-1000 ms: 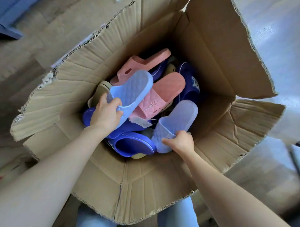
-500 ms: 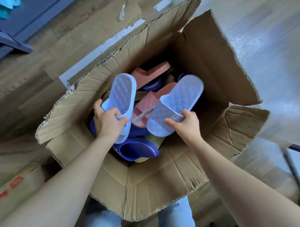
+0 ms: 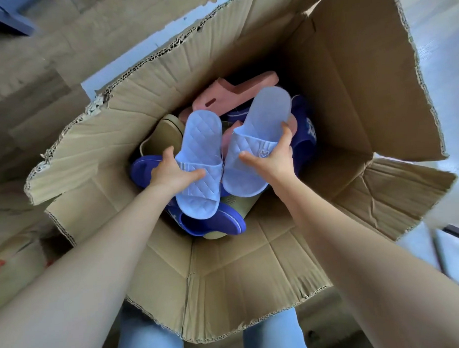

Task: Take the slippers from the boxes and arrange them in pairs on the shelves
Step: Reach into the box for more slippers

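Note:
Two light blue quilted slippers are held side by side above the open cardboard box [image 3: 332, 97]. My left hand [image 3: 171, 173] grips the left light blue slipper [image 3: 200, 154] across its strap. My right hand [image 3: 272, 159] grips the right light blue slipper [image 3: 260, 131] round its strap, thumb on top. The two slippers touch at their inner edges. Below them in the box lie a pink slipper [image 3: 236, 91], dark blue slippers [image 3: 214, 223] and olive slippers [image 3: 160, 136].
The box flaps [image 3: 395, 194] spread outward on all sides over a wooden floor [image 3: 24, 77]. Another carton [image 3: 15, 262] with red print sits at the lower left. A dark metal frame [image 3: 457, 233] shows at the right edge. My legs in light jeans [image 3: 148, 343] are below the box.
Both hands lifted the light blue slippers out of the pile and brought them together, so they now sit side by side and touching.

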